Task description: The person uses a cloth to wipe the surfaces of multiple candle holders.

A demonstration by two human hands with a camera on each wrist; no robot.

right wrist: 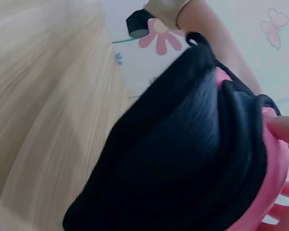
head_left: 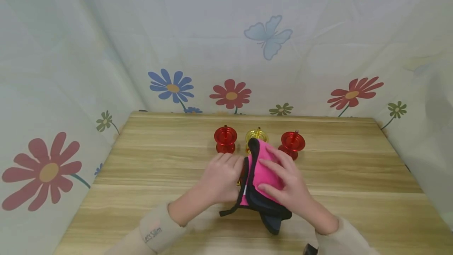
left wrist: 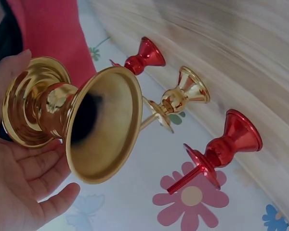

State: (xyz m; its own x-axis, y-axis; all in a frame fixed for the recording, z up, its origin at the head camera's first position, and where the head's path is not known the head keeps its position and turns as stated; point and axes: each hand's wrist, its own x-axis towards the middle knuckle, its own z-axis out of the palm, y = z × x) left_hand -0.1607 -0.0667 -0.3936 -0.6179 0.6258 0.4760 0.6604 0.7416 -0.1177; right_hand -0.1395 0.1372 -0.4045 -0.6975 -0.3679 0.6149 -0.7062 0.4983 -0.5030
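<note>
My left hand [head_left: 222,178] grips a gold candle holder [left wrist: 55,108] by its dished end, with the hollow flared foot pointing outward. In the head view that holder is mostly hidden behind the left hand and a pink fabric pouch [head_left: 267,168] with black trim. The right hand [head_left: 288,182] holds the pouch from its right side, fingers spread over the pink face and thumb lower down. Folded black fabric [right wrist: 178,144] of the pouch fills the right wrist view. The left hand is right at the pouch's left edge, where a black strap [head_left: 230,210] hangs.
Behind the hands stand a red candle holder [head_left: 225,137], a gold one [head_left: 261,133] partly covered by the pouch, and another red one [head_left: 291,143]. All are on a wood-grain table [head_left: 170,141]. A flowered white curtain [head_left: 198,30] encloses the back and sides.
</note>
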